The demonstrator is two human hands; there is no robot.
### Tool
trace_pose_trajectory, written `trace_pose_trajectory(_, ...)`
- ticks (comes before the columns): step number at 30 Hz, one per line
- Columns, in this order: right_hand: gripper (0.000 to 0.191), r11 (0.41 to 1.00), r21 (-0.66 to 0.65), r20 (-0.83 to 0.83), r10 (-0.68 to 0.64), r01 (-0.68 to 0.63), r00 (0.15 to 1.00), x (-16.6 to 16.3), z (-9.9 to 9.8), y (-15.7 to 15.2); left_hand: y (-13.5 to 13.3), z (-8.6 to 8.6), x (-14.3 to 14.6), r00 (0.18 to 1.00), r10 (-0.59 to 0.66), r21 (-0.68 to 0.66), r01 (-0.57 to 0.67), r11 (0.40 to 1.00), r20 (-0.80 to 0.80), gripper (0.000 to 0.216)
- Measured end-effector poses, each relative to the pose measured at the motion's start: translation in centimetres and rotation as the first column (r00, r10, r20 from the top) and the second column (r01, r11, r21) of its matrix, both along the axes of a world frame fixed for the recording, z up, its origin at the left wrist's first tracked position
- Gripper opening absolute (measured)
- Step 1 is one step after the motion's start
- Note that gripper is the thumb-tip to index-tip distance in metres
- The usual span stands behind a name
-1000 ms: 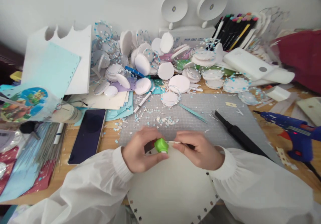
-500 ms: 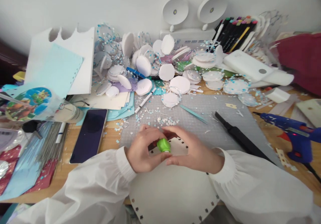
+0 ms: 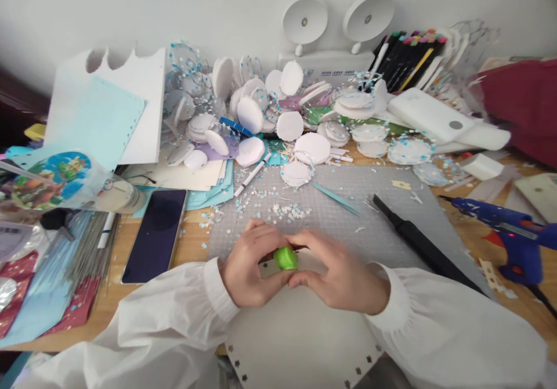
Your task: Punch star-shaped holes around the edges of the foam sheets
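A small bright green craft punch [image 3: 285, 258] sits between my two hands, above the far edge of a white paper sheet [image 3: 300, 337]. My left hand [image 3: 256, 264] is curled round the punch from the left, its thumb along the near side. From the right, my right hand [image 3: 337, 270] closes in, fingers at the far side and thumb tip meeting the left thumb. Both hands partly cover the punch and the sheet's far edge. Small flower-shaped holes run along the sheet's borders.
Beneath lies a grey cutting mat [image 3: 348, 186] with paper confetti [image 3: 289, 210], turquoise tweezers [image 3: 335, 197] and a black tool [image 3: 418, 241]. A blue glue gun [image 3: 513, 232] is at right, a phone [image 3: 154, 235] at left. White paper discs [image 3: 289, 126] pile up behind.
The green punch has tipped slightly and shifted a little in my hands. The right hand and the sheet have moved slightly nearer to me.
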State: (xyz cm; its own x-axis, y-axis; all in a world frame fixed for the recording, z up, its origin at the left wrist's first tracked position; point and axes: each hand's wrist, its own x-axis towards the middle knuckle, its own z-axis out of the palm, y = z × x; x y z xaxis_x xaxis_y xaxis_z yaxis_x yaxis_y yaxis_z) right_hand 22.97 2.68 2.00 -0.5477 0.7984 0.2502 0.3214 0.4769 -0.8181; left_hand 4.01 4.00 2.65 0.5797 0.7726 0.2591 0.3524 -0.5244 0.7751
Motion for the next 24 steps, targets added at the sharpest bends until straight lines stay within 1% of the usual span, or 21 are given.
trace_pose_trajectory(3, 0.035, 1.000, 0.015, -0.012, -0.005, 0.005, 1.000, -0.1, -0.1, 0.2, 0.0, 0.0, -0.1, 1.000, 0.003, -0.002, -0.003, 1.000, 0.007, 0.016)
trace_pose_trajectory(8, 0.044, 0.995, -0.100, -0.010, 0.009, -0.010, 1.000, 0.1, -0.2, 0.9, 0.5, 0.1, -0.2, 1.000, -0.007, -0.047, 0.007, 0.999, 0.000, 0.018)
trace_pose_trajectory(10, 0.048, 0.994, -0.106, -0.004, 0.021, -0.021, 1.000, 0.3, -0.2, 1.1, 0.7, 0.1, -0.2, 1.000, -0.002, -0.061, 0.002, 0.998, -0.002, 0.019)
trace_pose_trajectory(13, 0.062, 0.995, -0.101, 0.012, 0.029, -0.028, 0.999, 0.6, -0.4, 1.2, 0.9, -0.2, -0.3, 1.000, 0.012, -0.069, -0.010, 0.998, 0.023, 0.024)
trace_pose_trajectory(15, 0.072, 0.992, -0.130, 0.008, 0.012, -0.011, 1.000, 0.8, -0.5, 1.3, 0.9, -0.3, -0.4, 0.999, 0.014, -0.073, -0.012, 0.997, 0.039, 0.029)
trace_pose_trajectory(16, 0.074, 0.988, -0.152, 0.006, 0.003, -0.002, 1.000, 0.9, -0.6, 1.3, 1.0, -0.4, -0.4, 0.999, 0.014, -0.076, -0.011, 0.997, 0.038, 0.031)
trace_pose_trajectory(17, 0.072, 0.985, -0.175, 0.008, -0.006, 0.007, 1.000, 1.0, -0.6, 1.4, 1.0, -0.4, -0.4, 0.999, 0.015, -0.081, -0.013, 0.997, 0.030, 0.031)
trace_pose_trajectory(19, 0.062, 0.978, -0.207, 0.033, -0.011, 0.017, 0.999, 1.1, -0.5, 1.6, 1.1, -0.3, -0.5, 1.000, 0.016, -0.098, -0.015, 0.995, 0.001, 0.031)
trace_pose_trajectory(24, 0.015, 0.957, -0.285, 0.156, -0.019, 0.063, 0.988, 1.3, 0.2, 1.8, 1.5, 0.3, -0.8, 1.000, -0.011, -0.164, 0.007, 0.986, -0.027, 0.026)
